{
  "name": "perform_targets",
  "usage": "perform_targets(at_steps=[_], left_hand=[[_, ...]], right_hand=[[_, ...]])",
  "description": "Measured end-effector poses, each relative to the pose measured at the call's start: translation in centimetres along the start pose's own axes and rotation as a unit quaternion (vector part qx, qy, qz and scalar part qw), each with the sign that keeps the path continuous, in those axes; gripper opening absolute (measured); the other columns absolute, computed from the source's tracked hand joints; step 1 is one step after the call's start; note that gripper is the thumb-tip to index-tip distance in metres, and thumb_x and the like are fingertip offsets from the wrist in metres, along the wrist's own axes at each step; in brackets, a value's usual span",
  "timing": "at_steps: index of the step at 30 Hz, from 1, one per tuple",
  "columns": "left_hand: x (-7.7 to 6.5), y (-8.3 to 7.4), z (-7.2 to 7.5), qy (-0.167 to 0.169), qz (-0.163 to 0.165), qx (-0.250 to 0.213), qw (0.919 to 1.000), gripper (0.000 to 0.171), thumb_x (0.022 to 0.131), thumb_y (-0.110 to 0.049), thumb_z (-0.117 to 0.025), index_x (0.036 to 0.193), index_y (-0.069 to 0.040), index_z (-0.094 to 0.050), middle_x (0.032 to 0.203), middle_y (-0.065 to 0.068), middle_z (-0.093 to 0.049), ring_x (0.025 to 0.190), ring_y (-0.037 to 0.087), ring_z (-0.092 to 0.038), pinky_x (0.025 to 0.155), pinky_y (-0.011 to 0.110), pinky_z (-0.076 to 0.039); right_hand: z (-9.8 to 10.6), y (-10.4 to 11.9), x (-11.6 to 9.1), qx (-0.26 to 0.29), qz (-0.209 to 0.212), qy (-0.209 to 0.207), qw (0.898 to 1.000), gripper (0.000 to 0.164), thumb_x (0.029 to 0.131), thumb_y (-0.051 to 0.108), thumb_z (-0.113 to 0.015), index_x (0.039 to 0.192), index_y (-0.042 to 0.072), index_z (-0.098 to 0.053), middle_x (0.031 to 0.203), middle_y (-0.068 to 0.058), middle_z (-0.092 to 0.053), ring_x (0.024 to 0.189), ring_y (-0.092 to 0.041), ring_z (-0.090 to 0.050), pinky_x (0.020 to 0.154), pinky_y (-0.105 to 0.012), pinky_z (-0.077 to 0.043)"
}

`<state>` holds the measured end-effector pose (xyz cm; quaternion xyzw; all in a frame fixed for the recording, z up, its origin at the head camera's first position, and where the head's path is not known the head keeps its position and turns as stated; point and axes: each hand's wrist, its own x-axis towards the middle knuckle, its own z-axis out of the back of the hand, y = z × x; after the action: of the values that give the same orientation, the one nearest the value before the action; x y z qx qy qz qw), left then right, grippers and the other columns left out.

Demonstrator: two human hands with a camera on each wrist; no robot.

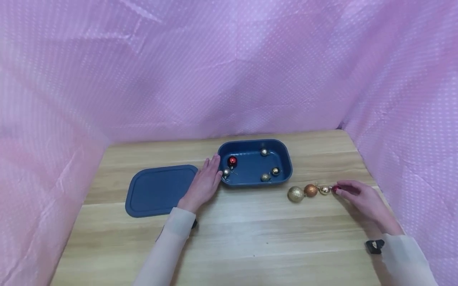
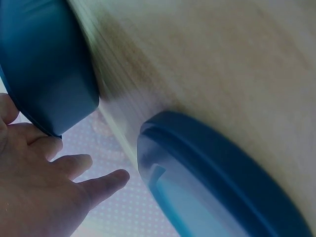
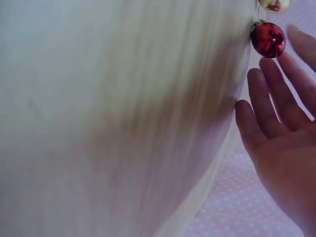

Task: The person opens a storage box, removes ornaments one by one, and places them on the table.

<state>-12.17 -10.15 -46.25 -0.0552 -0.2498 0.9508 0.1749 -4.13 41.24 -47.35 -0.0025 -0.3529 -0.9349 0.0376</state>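
Flat against the left end of the blue box (image 1: 255, 185) lies my left hand (image 1: 204, 183), its fingers fairly straight; in the left wrist view its fingertips touch the box rim (image 2: 29, 117). Inside the box are a red Christmas bauble (image 1: 232, 161) and several small gold and silver ones. Right of it, baubles stand in a row on the table: a large glittery gold one (image 1: 295, 194), an orange one (image 1: 310, 190), a shiny gold one (image 1: 325, 190) and a small red bauble (image 1: 336, 188). My right hand (image 1: 368, 202) pinches this red bauble (image 3: 268, 39) between thumb and index finger.
A flat blue lid (image 1: 157, 191) lies on the wooden table (image 1: 229, 238), left of the box and partly behind my left hand. Pink dotted cloth (image 1: 229, 71) hangs behind and on both sides of the table.
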Motion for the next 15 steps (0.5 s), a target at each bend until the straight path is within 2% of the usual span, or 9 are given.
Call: perform_targets(at_steps=[3, 5, 7, 8, 10, 11, 12, 13, 15], left_hand=[[0.2, 0.0, 0.2, 0.001, -0.002, -0.004, 1.0, 0.06, 0.114, -0.032, -0.035, 0.166, -0.01, -0.016, 0.173, 0.005, -0.012, 0.157, 0.037, -0.015, 0.119, 0.067, -0.022], [0.2, 0.0, 0.3, 0.004, -0.001, -0.005, 1.0, 0.06, 0.114, -0.032, -0.035, 0.166, -0.01, -0.015, 0.173, 0.005, -0.012, 0.158, 0.037, -0.013, 0.119, 0.067, -0.022], [0.1, 0.0, 0.4, 0.005, 0.001, -0.002, 1.0, 0.06, 0.114, -0.033, -0.034, 0.166, -0.01, -0.015, 0.173, 0.004, -0.011, 0.158, 0.037, -0.012, 0.119, 0.067, -0.021], [0.1, 0.0, 0.4, 0.003, 0.0, -0.002, 1.0, 0.06, 0.114, -0.033, -0.034, 0.166, -0.01, -0.015, 0.173, 0.005, -0.011, 0.158, 0.038, -0.011, 0.119, 0.067, -0.021], [0.2, 0.1, 0.4, 0.0, -0.002, 0.0, 1.0, 0.06, 0.114, -0.034, -0.034, 0.166, -0.01, -0.016, 0.173, 0.005, -0.012, 0.158, 0.039, -0.01, 0.119, 0.067, -0.021], [0.2, 0.1, 0.4, 0.0, -0.004, -0.001, 1.0, 0.06, 0.114, -0.034, -0.034, 0.166, -0.01, -0.016, 0.172, 0.005, -0.012, 0.158, 0.039, -0.01, 0.119, 0.068, -0.021], [0.1, 0.1, 0.3, 0.0, -0.002, -0.001, 1.0, 0.06, 0.114, -0.034, -0.035, 0.166, -0.01, -0.016, 0.172, 0.005, -0.012, 0.158, 0.039, -0.01, 0.119, 0.068, -0.021], [0.1, 0.1, 0.2, 0.002, 0.0, -0.002, 1.0, 0.06, 0.114, -0.034, -0.035, 0.166, -0.01, -0.016, 0.173, 0.005, -0.013, 0.158, 0.038, -0.01, 0.119, 0.067, -0.021], [0.0, 0.1, 0.0, 0.008, 0.006, -0.003, 0.9999, 0.061, 0.114, -0.035, -0.035, 0.167, -0.011, -0.015, 0.173, 0.004, -0.012, 0.158, 0.036, -0.009, 0.12, 0.067, -0.02]], right_hand=[[0.3, 0.4, -0.1, -0.025, -0.011, -0.012, 1.0, 0.039, 0.103, 0.027, -0.067, 0.131, 0.0, -0.067, 0.121, -0.025, -0.071, 0.098, 0.007, -0.061, 0.081, -0.011, -0.048], [0.4, 0.8, -0.2, -0.035, -0.017, -0.021, 0.999, 0.04, 0.105, 0.03, -0.063, 0.134, 0.002, -0.066, 0.124, -0.027, -0.069, 0.103, -0.015, -0.069, 0.085, -0.03, -0.055], [0.5, 1.4, -0.3, -0.04, -0.021, -0.036, 0.998, 0.04, 0.106, 0.032, -0.06, 0.134, 0.003, -0.066, 0.126, -0.029, -0.068, 0.107, -0.038, -0.068, 0.085, -0.048, -0.055], [0.4, 1.8, -0.3, -0.04, -0.019, -0.045, 0.998, 0.04, 0.107, 0.031, -0.06, 0.134, 0.003, -0.066, 0.126, -0.029, -0.067, 0.11, -0.047, -0.065, 0.085, -0.052, -0.053], [0.3, 2.6, -0.3, -0.035, -0.02, -0.062, 0.997, 0.039, 0.107, 0.032, -0.059, 0.134, 0.004, -0.067, 0.13, -0.029, -0.066, 0.114, -0.053, -0.061, 0.087, -0.053, -0.052], [0.2, 3.1, -0.3, -0.037, -0.019, -0.072, 0.997, 0.038, 0.107, 0.032, -0.06, 0.133, 0.006, -0.068, 0.131, -0.027, -0.066, 0.117, -0.045, -0.063, 0.089, -0.045, -0.052], [0.2, 3.6, -0.3, -0.034, -0.02, -0.079, 0.996, 0.038, 0.107, 0.032, -0.06, 0.133, 0.007, -0.068, 0.131, -0.025, -0.066, 0.12, -0.034, -0.063, 0.091, -0.044, -0.051], [0.0, 4.0, -0.4, -0.027, -0.017, -0.085, 0.996, 0.037, 0.106, 0.032, -0.061, 0.133, 0.008, -0.069, 0.133, -0.016, -0.068, 0.122, -0.022, -0.063, 0.094, -0.037, -0.051], [-0.2, 5.2, -0.4, -0.009, -0.008, -0.096, 0.995, 0.034, 0.106, 0.031, -0.062, 0.132, 0.012, -0.071, 0.134, -0.008, -0.069, 0.119, 0.0, -0.058, 0.096, -0.021, -0.045]])
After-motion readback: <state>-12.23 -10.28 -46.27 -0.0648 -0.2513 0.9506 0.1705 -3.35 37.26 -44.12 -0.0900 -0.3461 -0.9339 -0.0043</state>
